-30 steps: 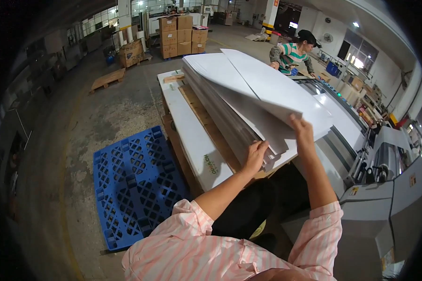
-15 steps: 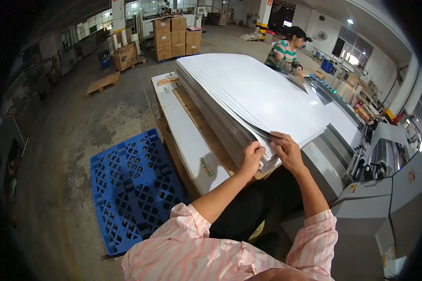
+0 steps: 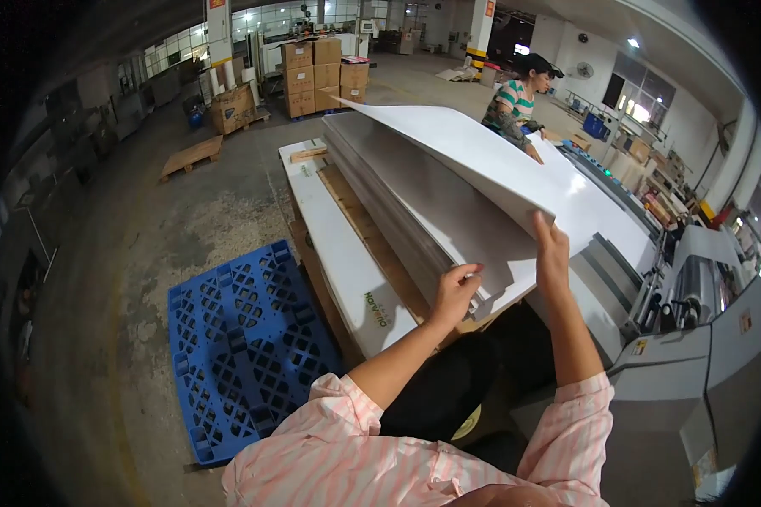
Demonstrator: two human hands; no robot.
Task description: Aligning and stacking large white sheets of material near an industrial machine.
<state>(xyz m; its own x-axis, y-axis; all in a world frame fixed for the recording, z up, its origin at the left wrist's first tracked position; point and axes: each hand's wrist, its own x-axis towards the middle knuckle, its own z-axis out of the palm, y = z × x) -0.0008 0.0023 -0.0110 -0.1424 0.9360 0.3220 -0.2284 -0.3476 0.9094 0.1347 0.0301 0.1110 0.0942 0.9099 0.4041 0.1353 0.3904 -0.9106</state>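
A thick stack of large sheets lies on a support in front of me, with grey faces showing inside the gap. My right hand grips the near corner of a glossy white sheet. That sheet is lifted and bowed over the stack; whether it is one or more layers I cannot tell. Down at the stack's near corner, my left hand is closed with its fingers curled against the sheet edges. What lies inside its pinch is partly hidden.
Left of the stack are a white board and a blue plastic pallet. A grey machine with rollers stands to the right. Across the stack, a person in a striped shirt handles a sheet. Cardboard boxes stand farther back.
My right hand has moved up and away from my left, raising the white sheet's near corner and opening a wide gap. The left hand stays at the stack's corner. The other person's hands have shifted.
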